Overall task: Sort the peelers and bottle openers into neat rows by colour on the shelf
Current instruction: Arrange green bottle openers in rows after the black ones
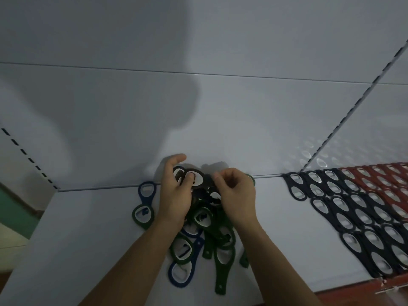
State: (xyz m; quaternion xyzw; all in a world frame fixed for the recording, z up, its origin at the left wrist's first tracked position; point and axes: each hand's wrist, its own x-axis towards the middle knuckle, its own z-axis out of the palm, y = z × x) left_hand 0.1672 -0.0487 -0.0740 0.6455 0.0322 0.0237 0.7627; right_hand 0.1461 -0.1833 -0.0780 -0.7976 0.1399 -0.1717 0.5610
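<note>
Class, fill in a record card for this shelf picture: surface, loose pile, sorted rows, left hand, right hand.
surface: white metal shelf
loose pile: green and blue plastic bottle openers, heaped centre
sorted rows: black bottle openers, then red bottle openers, on the right
left hand: grips a bunch of black openers with metal insets
right hand: pinches the same bunch

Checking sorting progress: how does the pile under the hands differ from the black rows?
The pile mixes green, blue and black openers; the black rows hold one colour. The pile lies jumbled and overlapping; the black rows are neat. The left hand and right hand grip pieces of the pile; neither touches the black rows. Both lie on the shelf.
</note>
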